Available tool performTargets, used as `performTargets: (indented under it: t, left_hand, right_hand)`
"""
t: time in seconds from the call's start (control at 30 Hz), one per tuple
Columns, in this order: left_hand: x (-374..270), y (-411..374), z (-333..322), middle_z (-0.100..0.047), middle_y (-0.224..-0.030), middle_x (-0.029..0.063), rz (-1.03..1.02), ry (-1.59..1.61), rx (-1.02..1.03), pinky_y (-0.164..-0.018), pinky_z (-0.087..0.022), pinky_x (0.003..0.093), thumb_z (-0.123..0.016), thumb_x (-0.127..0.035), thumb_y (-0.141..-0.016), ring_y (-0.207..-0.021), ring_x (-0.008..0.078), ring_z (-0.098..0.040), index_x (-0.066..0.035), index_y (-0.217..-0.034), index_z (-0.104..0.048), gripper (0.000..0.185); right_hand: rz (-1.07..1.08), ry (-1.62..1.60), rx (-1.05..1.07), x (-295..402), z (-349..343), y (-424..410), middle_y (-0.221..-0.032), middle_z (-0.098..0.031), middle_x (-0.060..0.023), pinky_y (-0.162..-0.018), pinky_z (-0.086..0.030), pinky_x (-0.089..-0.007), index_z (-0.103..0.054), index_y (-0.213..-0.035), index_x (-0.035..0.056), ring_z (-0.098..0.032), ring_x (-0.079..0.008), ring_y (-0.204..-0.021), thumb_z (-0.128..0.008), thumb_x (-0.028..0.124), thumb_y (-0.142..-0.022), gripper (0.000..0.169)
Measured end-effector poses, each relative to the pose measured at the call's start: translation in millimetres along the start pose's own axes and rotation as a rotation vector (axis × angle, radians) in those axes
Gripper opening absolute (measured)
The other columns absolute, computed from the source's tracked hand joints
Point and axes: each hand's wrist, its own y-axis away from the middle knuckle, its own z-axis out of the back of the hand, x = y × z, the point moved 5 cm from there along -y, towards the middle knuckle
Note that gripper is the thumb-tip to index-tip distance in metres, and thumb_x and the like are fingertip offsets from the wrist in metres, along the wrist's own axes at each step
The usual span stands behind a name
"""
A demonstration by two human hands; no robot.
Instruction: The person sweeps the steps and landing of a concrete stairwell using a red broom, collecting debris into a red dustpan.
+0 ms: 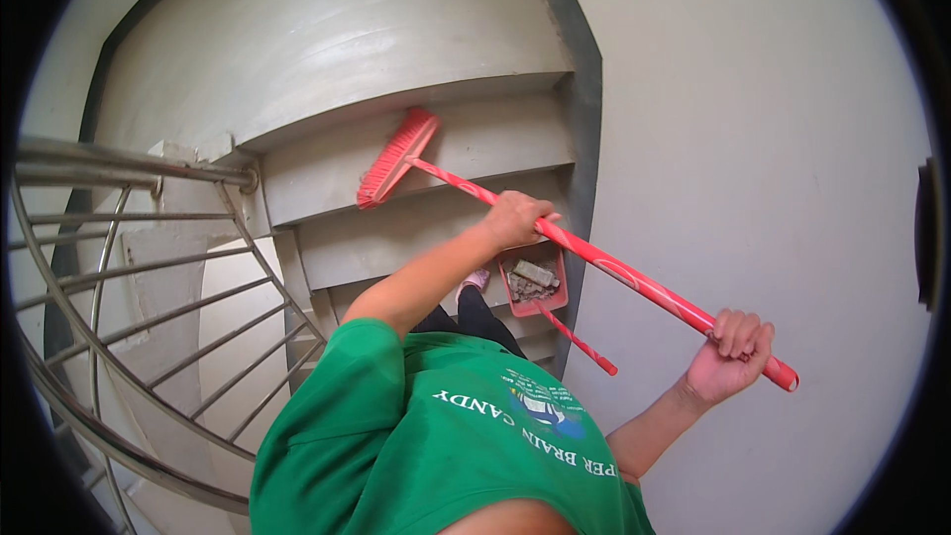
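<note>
Both of my hands grip the red patterned handle of a push broom (pixel 400 157). My left hand (pixel 518 221) is closed around the handle's middle, nearer the bristles. Close to the handle's far end, at the right, my right hand (pixel 741 345) is wrapped around it. The red bristle head lies slanted over a stair step near the upper landing. Beneath the handle, a pink dustpan (pixel 562 284) with a short red striped handle (pixel 576 338) holds grey debris and a crumpled clear plastic piece (pixel 536 273). The dustpan is by my legs, beside the wall.
Concrete stairs (pixel 356 245) rise to a landing (pixel 319 37) at the top. A curved metal railing (pixel 156 267) runs along the left. A pale wall (pixel 713 126) with a dark painted lower band (pixel 582 89) borders the right. One pink shoe (pixel 476 279) shows on the steps.
</note>
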Motion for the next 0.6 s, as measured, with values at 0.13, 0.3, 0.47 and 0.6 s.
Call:
performTargets:
  t: [0.13, 0.3, 0.47, 0.6]
  left_hand:
    - [-37.4, -39.3, -60.0, -0.057, -0.058, 0.0123, -0.086, 0.088, 0.226, -0.052, -0.044, 0.0442, -0.064, -0.026, -0.078, -0.056, 0.0332, -0.057, -0.009, -0.068, -0.06, 0.02]
    - [-97.4, -65.5, -68.5, -0.057, -0.059, 0.0143, -0.194, 0.176, 0.495, -0.057, -0.043, 0.0447, -0.062, -0.029, -0.08, -0.062, 0.0347, -0.057, -0.006, -0.066, -0.057, 0.027]
    - [-95.1, -70.7, -35.6, -0.052, -0.054, 0.0157, -0.189, 0.132, 0.418, -0.05, -0.04, 0.0448, -0.063, -0.032, -0.08, -0.055, 0.0362, -0.054, -0.006, -0.06, -0.052, 0.035]
    - [-76.8, -68.2, -22.4, -0.05, -0.05, 0.0157, -0.103, 0.069, 0.384, -0.047, -0.039, 0.0447, -0.063, -0.032, -0.08, -0.051, 0.0365, -0.052, -0.006, -0.059, -0.053, 0.034]
  right_hand:
    - [0.089, 0.047, -0.087, 39.4, 47.1, -4.4, -0.052, -0.026, 0.0016, -0.048, -0.024, -0.026, -0.025, -0.06, 0.013, -0.02, -0.0087, -0.046, -0.037, 0.012, -0.094, 0.036]
    - [0.255, 0.084, -0.044, 112.2, 68.3, 23.1, -0.052, -0.026, 0.0015, -0.05, -0.027, -0.0261, -0.026, -0.059, 0.013, -0.02, -0.009, -0.046, -0.036, 0.011, -0.095, 0.037]
    - [0.322, 0.077, -0.141, 106.2, 56.8, 19.8, -0.049, -0.025, 0.0015, -0.044, -0.026, -0.0236, -0.026, -0.06, 0.0134, -0.019, -0.0074, -0.041, -0.037, 0.013, -0.094, 0.037]
    - [0.206, -0.024, -0.033, 81.3, 58.0, -5.6, -0.05, -0.026, 0.0017, -0.047, -0.028, -0.0246, -0.027, -0.06, 0.0131, -0.02, -0.0081, -0.042, -0.036, 0.011, -0.095, 0.036]
